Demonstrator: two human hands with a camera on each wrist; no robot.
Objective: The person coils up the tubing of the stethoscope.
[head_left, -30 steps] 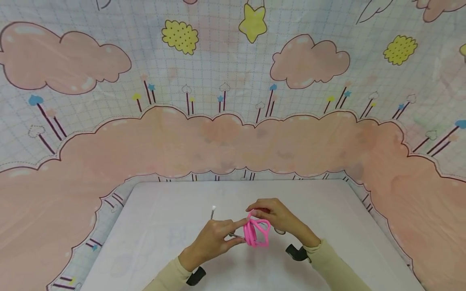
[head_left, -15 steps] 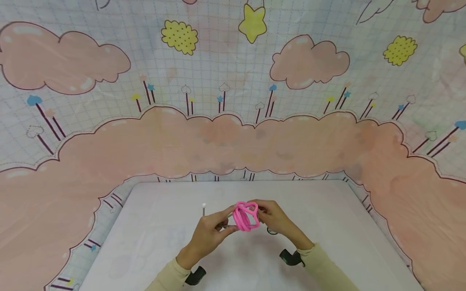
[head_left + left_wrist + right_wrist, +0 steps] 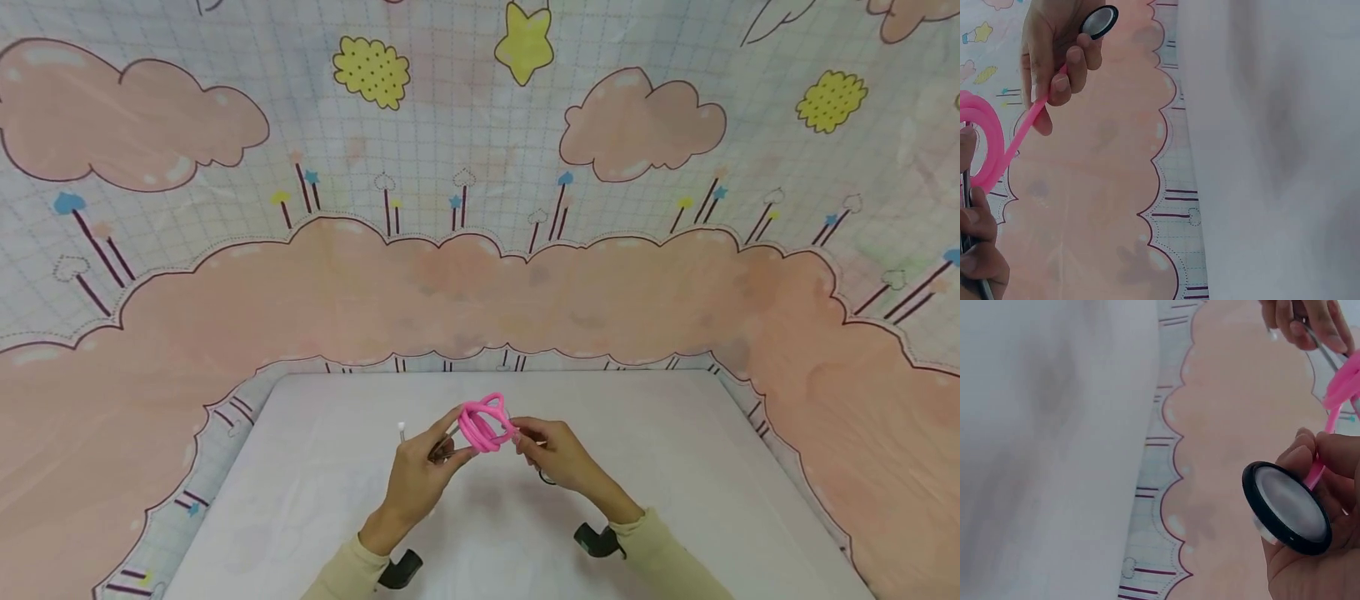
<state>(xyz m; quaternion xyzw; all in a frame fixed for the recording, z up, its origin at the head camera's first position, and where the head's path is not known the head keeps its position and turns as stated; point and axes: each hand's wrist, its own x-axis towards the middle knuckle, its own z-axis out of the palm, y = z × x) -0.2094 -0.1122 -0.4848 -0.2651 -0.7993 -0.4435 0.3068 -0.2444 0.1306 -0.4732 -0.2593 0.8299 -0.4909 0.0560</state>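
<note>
A stethoscope with pink tubing (image 3: 471,432), wound into several loops, is held above the table between my two hands. My left hand (image 3: 411,483) grips its metal ear tubes (image 3: 966,187), and its fingertips reach the left side of the coil. A white ear tip (image 3: 401,427) sticks up behind that hand. On the coil's right, my right hand (image 3: 561,458) pinches a stretch of the tubing that runs out from the loops. The round chest piece (image 3: 1290,507), with a dark rim and pale face, sits by the right palm. Fingers partly hide the ear tubes.
A white table (image 3: 337,417) lies under both hands. Behind and around it hangs a cloth (image 3: 450,292) printed with clouds and stars. Dark camera mounts (image 3: 597,540) sit at both wrists.
The coil and both hands have moved left and up, away from me. The coil has turned. My right hand has gone from the coil's upper edge to its right side.
</note>
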